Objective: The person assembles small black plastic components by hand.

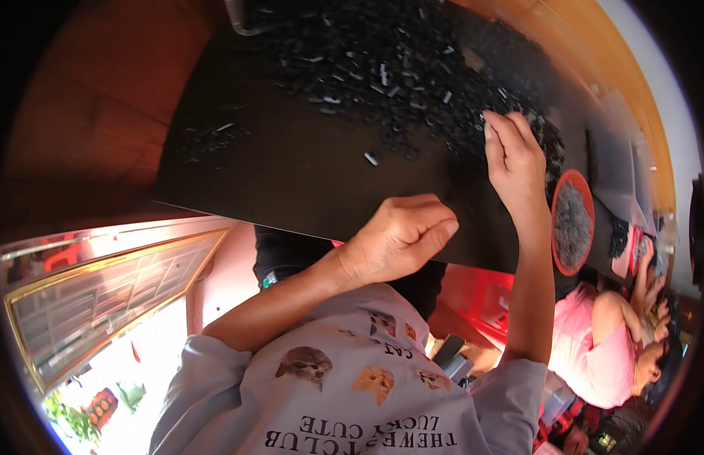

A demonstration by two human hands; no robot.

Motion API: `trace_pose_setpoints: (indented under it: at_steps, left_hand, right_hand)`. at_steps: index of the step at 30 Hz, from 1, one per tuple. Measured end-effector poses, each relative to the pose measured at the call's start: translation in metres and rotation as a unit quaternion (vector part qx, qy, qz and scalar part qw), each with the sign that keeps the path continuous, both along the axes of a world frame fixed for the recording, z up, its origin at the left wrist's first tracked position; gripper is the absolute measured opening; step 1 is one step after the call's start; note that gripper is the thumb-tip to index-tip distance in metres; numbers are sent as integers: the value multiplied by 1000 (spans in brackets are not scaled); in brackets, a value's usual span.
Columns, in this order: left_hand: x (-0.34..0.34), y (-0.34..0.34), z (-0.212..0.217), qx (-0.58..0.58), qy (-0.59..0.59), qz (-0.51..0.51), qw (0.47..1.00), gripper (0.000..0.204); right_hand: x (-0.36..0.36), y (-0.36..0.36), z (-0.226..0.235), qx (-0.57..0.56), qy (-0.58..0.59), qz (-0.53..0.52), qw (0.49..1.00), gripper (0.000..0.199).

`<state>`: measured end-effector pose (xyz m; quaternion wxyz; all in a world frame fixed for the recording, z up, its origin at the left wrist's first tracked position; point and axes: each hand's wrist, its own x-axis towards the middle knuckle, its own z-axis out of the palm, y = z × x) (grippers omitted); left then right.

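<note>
Dark tabletop under small black pieces, bright opening lower left

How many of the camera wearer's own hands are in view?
2: the left hand, near the front edge of the dark tabletop, and the right hand, at the heap of small black pieces.

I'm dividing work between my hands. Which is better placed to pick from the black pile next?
Probably the right hand: it reaches over the black pile. The left hand is curled near the table's front edge, farther from the pieces.
</note>
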<state>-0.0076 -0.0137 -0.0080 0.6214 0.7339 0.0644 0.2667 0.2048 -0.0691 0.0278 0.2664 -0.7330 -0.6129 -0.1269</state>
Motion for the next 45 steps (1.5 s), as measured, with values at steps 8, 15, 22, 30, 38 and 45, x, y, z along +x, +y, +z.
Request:
trace_pose_setpoints:
  at_steps: [8,15,22,30,38,45]
  left_hand:
    - [-39,46,50,270,-7,174,947,21]
    - [-86,202,38,384,210,306,846,33]
    - [-81,256,9,381,378,242,808,47]
    - [-44,210,12,286,313,214,880,50]
    - [-9,170,8,277,265,204,901,50]
    - [29,218,37,487,121,292,814,42]
  right_hand:
    - [3,-2,-4,100,10,70,992,23]
    - [6,-8,-12,156,44,94,982,26]
    - [13,-16,-15,179,92,79,976,25]
    - [12,-17,-18,170,145,86,971,23]
    - [10,-16,-20,162,150,87,971,23]
    - [8,-15,-19,148,137,95,975,25]
